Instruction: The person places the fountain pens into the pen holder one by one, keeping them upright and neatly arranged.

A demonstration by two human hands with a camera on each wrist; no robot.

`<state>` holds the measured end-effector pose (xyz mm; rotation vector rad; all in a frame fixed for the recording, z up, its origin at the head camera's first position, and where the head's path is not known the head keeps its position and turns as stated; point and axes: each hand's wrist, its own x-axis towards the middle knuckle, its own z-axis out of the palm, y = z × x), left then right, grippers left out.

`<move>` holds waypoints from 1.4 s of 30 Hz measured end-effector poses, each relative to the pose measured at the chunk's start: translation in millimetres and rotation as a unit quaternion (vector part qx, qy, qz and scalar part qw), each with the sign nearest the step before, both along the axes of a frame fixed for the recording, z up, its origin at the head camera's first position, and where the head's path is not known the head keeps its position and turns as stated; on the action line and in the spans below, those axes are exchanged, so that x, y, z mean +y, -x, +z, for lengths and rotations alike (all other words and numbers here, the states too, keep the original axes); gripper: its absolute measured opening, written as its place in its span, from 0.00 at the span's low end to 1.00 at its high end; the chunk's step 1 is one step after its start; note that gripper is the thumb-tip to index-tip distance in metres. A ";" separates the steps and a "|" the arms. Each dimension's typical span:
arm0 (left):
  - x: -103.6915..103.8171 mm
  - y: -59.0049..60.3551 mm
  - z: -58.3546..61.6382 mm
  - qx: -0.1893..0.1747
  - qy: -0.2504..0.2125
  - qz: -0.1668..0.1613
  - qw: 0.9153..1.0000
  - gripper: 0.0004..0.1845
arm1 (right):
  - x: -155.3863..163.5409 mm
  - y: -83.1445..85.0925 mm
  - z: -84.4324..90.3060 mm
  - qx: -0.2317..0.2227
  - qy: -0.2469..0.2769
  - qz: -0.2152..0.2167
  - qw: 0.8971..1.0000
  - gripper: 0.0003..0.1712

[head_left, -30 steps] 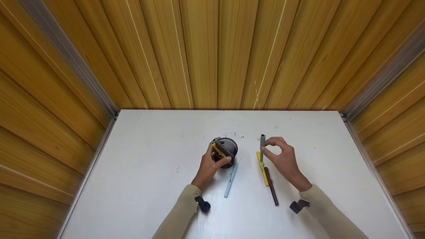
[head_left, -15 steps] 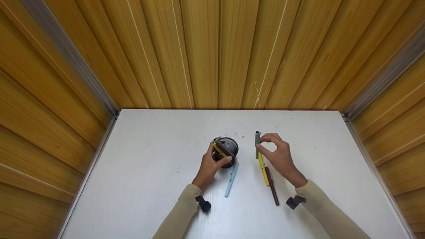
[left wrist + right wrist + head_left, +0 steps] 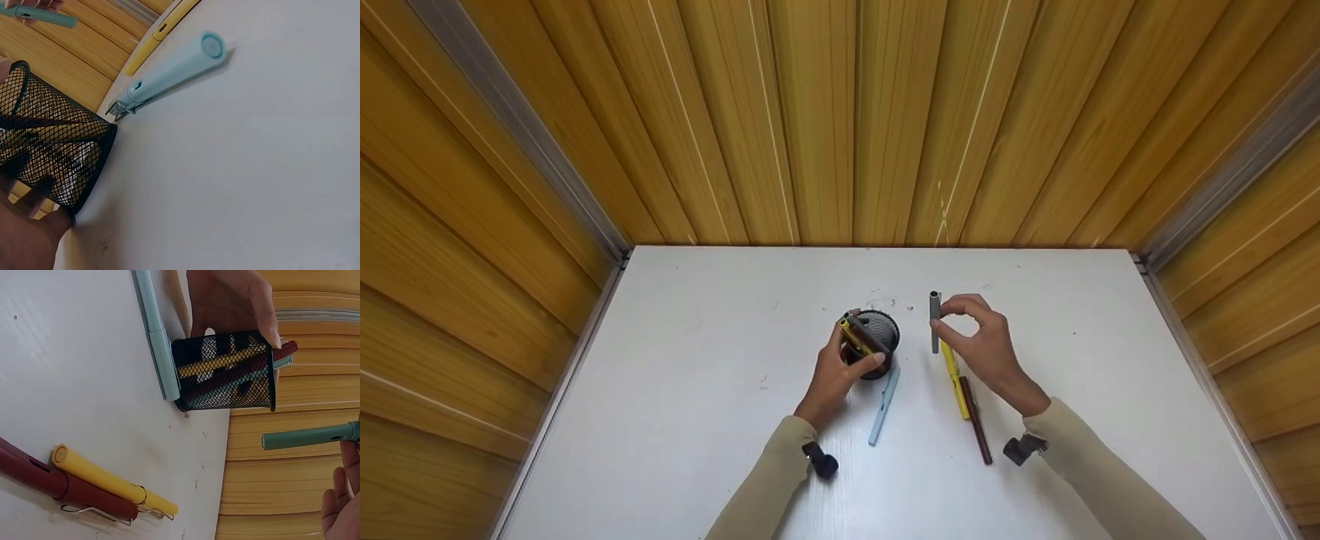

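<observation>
The person's left hand is curled round a black mesh pen cup that stands upright near the middle of the white desk. Its fingers and thumb wrap the cup's wall, so that hand is gripping the cup. Inside the cup a yellow pen and a dark red pen lean at a slant, their ends poking above the rim on the side of the left hand.

The right hand is raised just to the right of the cup, apart from it. Its thumb and fingers pinch a grey-green pen, which stands nearly upright in the air, clear of the desk; the pinch sits on the pen's lower half, with the top end free above the hand. In the right wrist view the same pen hangs level with the cup's open mouth but well to the side of it.

Three more pens lie flat on the desk. A light blue pen lies with one end touching the base of the cup. To its right, partly under the right hand, a second yellow pen and a maroon pen lie side by side, touching, both with wire clips.
</observation>
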<state>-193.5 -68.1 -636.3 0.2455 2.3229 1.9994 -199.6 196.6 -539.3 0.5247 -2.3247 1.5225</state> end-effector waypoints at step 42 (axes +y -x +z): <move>0.9 0.9 -0.3 0.010 0.002 -0.004 1.000 0.46 | -53.1 17.7 16.3 0.015 0.001 0.060 0.998 0.11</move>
